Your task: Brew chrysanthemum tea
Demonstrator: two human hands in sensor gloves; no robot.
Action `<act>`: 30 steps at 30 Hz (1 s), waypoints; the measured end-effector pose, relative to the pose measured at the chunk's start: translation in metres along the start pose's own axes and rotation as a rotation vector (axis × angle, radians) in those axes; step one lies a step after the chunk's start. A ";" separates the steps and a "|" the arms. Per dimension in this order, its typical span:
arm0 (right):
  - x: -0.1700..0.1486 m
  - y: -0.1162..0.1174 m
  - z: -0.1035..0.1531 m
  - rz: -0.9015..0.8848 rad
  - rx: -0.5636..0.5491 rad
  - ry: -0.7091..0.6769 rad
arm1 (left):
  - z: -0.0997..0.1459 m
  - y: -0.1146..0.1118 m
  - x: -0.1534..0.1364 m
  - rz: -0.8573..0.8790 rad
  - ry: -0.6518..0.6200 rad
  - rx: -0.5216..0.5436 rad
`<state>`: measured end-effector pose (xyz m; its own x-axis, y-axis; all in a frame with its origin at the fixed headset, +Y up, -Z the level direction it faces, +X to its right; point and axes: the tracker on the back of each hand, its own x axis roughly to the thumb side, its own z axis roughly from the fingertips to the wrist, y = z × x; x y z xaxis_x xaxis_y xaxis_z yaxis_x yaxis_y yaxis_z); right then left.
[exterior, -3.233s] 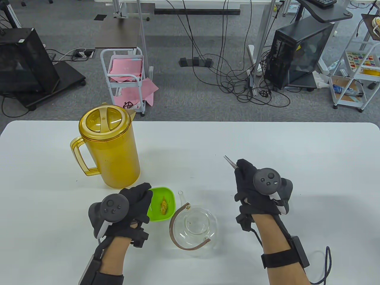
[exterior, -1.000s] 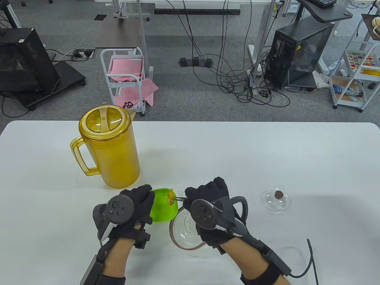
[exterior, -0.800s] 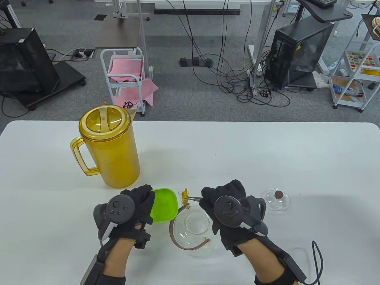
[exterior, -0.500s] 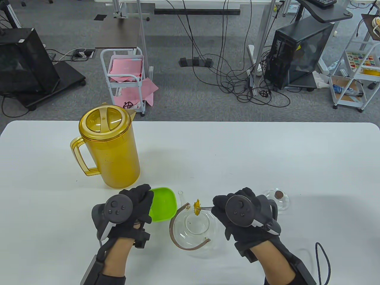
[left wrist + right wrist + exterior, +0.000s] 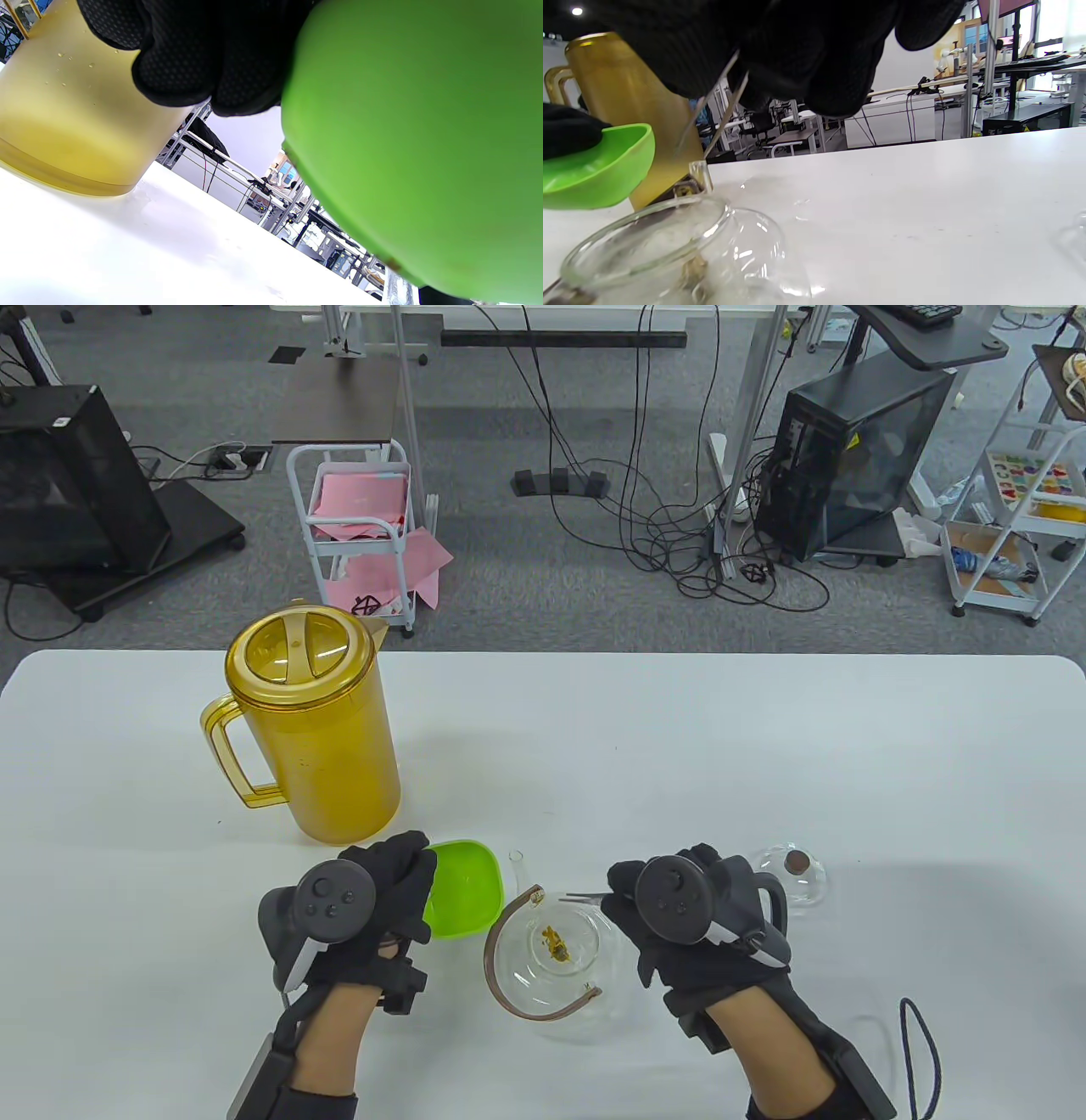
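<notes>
A dried chrysanthemum [image 5: 555,942] lies on the bottom of the lidless glass teapot [image 5: 517,977] near the table's front edge. My right hand [image 5: 679,912] holds metal tweezers [image 5: 582,898] over the pot's rim; in the right wrist view the tweezers [image 5: 723,108] have their tips slightly apart with nothing between them. My left hand [image 5: 373,899] grips the green bowl [image 5: 462,886], tilted and lifted off the table left of the pot; the bowl [image 5: 424,148] fills the left wrist view. The pot's glass lid [image 5: 791,874] rests to the right.
A tall amber pitcher [image 5: 310,729] with a lid stands behind my left hand, with its handle facing left. The white table [image 5: 764,746] stretches wide to the right and behind. A chair, carts and cables are on the floor beyond the far edge.
My right hand carried the flower with the tweezers from the green bowl to above the teapot. The flower has dropped into the pot. The left hand still holds the bowl.
</notes>
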<state>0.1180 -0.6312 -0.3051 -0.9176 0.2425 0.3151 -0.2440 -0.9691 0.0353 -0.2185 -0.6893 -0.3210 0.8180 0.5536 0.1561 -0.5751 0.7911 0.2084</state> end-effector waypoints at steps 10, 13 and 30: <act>-0.055 0.021 -0.046 -0.108 -0.054 0.327 | 0.000 -0.002 0.001 0.012 -0.004 -0.006; -0.081 0.038 -0.070 -0.039 0.012 0.465 | 0.000 -0.002 0.001 0.017 -0.003 -0.006; -0.121 0.117 -0.103 0.450 0.204 0.712 | 0.000 0.000 0.000 0.043 -0.009 0.017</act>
<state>0.1678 -0.7694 -0.4370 -0.9080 -0.2625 -0.3266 0.1885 -0.9520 0.2412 -0.2183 -0.6892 -0.3212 0.7923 0.5846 0.1745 -0.6101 0.7619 0.2175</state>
